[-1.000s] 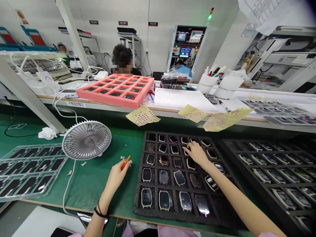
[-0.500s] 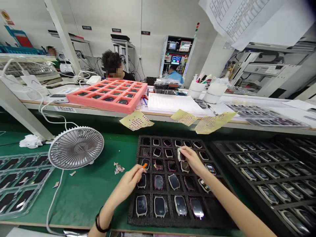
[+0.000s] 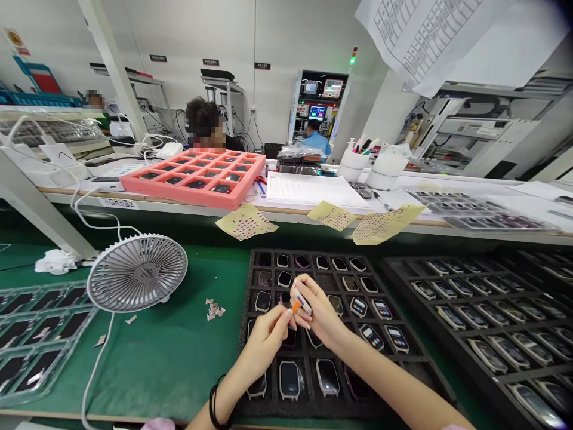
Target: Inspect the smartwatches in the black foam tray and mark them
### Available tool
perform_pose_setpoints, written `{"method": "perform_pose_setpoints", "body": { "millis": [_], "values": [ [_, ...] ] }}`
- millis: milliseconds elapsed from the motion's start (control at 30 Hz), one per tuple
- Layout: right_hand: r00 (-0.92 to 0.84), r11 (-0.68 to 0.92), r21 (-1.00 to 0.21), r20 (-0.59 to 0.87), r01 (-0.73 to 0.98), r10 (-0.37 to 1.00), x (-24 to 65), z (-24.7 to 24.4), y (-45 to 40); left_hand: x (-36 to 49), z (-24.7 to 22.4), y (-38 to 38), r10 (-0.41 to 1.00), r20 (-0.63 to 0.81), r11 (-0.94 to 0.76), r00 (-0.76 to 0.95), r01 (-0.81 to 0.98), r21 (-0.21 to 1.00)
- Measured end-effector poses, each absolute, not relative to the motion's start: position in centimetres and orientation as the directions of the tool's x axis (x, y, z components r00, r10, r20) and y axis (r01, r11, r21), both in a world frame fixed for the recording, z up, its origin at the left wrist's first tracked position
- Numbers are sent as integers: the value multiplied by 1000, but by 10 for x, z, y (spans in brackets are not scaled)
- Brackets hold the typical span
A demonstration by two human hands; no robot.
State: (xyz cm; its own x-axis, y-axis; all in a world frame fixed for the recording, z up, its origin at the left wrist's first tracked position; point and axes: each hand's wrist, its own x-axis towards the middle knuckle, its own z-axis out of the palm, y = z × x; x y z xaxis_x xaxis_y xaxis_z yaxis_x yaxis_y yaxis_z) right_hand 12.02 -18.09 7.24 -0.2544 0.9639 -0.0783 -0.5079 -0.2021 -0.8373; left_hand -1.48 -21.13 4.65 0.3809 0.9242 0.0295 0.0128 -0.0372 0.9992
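Note:
Above the middle of a black foam tray [image 3: 405, 382] filled with watches, my two hands meet. My right hand [image 3: 319, 313] is closed around a watch with a pale case [image 3: 302, 297], tilted on its edge. My left hand [image 3: 271, 334] pinches a small orange piece [image 3: 296, 306], which is against or right beside that watch. Several watches lie in the tray's compartments below, some with lit screens, such as the lit watch [image 3: 396, 338] at the right. My hands and forearms hide part of the tray.
A white fan [image 3: 138, 272] stands left on the green mat, near small paper scraps [image 3: 215, 310]. Clear trays [image 3: 40, 334] lie far left, a second black tray [image 3: 456, 352] at right. A pink foam tray [image 3: 188, 194] rests on the shelf; people are beyond it.
My right hand has lifted a watch and moved left with it. My left hand has moved right with the orange piece, so the hands now meet.

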Motion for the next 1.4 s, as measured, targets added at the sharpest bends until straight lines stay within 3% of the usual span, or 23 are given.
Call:
{"method": "perform_pose_setpoints", "body": {
  "millis": [267,367,500,633,800,967,1133,1200,1267,1400],
  "values": [
    [-176,-18,-953,37,-304,984,123,71,-183,-20,53,-209,937,54,-106,344,135,985],
    [-280,-139,-925,-37,-354,959,123,72,-183,-19,53,-208,932,53,-87,359,78,993],
    [-459,-398,-770,-154,-499,875,119,70,-182,-15,53,-211,928,64,-63,367,-13,998],
    [-429,-423,-706,-184,-568,884,118,65,-182,-16,53,-211,920,55,-35,389,-59,998],
    [-331,-331,-803,-179,-495,927,116,66,-187,-16,57,-207,945,28,12,326,-120,993],
    [-228,-95,-982,-57,-163,972,113,59,-189,-13,57,-206,949,30,-4,314,-81,997],
    [-4,90,-975,91,205,996,159,37,-145,-56,42,-196,991,-11,-5,132,121,993],
    [50,110,-926,137,362,989,190,25,-122,-81,34,-191,998,56,-58,16,438,897],
    [74,110,-857,169,503,983,216,14,-106,-103,27,-187,998,26,16,-54,664,747],
    [11,146,-696,216,703,976,238,-3,-93,-124,19,-186,989,-67,147,-131,851,504]
  ]
}}
